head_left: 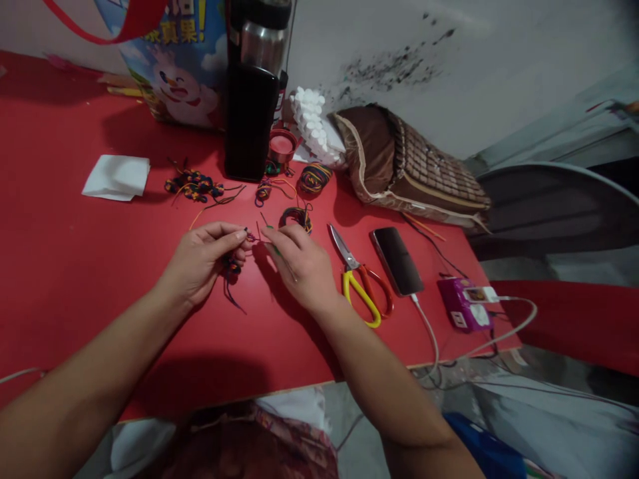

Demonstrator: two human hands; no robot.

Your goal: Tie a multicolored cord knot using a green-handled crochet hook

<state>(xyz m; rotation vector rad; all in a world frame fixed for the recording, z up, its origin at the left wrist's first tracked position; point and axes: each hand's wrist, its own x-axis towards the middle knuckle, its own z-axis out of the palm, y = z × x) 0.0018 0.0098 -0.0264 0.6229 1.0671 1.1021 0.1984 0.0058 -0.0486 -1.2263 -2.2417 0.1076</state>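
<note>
My left hand (214, 256) is closed around a knotted multicoloured cord (233, 265), whose dark loose ends hang below the fingers onto the red table. A thin strand stretches across the small gap to my right hand (299, 263). Its fingers are pinched together at the strand, with something slim and green showing at the fingertips, too small to name. Just beyond that hand lies a coil of dark cord (295, 218). A bundle of knotted cords (194, 185) rests farther back on the left.
Scissors (357, 273) and a charging phone (398, 261) lie right of my hands. Behind stand a black phone-like slab (251, 123), a metal bottle (264, 46) and a printed bag (184, 80). A cord ball (314, 178), folded paper (116, 177), brown cushion (414, 159) and purple box (464, 305) surround them.
</note>
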